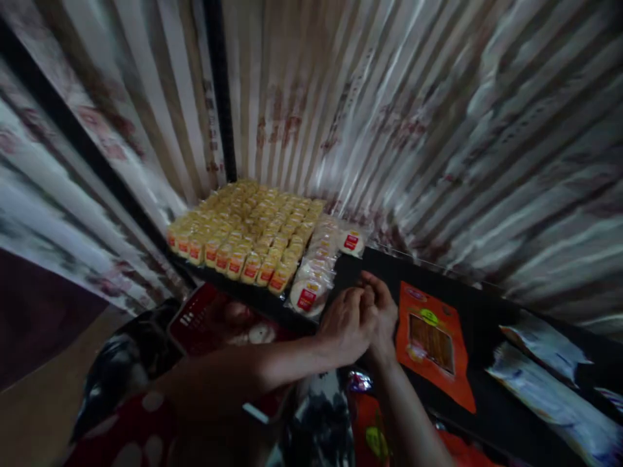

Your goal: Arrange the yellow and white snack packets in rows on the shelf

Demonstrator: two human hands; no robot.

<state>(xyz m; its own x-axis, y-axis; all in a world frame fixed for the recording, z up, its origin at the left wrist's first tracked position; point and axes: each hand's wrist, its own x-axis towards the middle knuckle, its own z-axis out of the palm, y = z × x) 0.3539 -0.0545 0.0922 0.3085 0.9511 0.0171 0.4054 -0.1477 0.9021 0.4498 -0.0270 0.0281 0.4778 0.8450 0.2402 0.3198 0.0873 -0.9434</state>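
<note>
My left hand (346,325) and my right hand (385,312) are pressed together over the black shelf (370,264). The fingers of both are curled closed against each other, and whatever lies between them, if anything, is hidden. To the left of the hands runs a row of clear packets with round white pieces and red labels (307,295). One more such packet (351,241) lies behind, near the shelf's back edge. Just right of my right hand lies a flat orange pouch (433,340) with a window showing brown strips inside.
Tight rows of yellow wrapped packets (250,227) fill the shelf's left end. White and blue packs (549,395) lie at the right. Below the shelf's front edge is a red container (197,318) with roundish items. Crinkled printed plastic sheeting (302,97) hangs behind.
</note>
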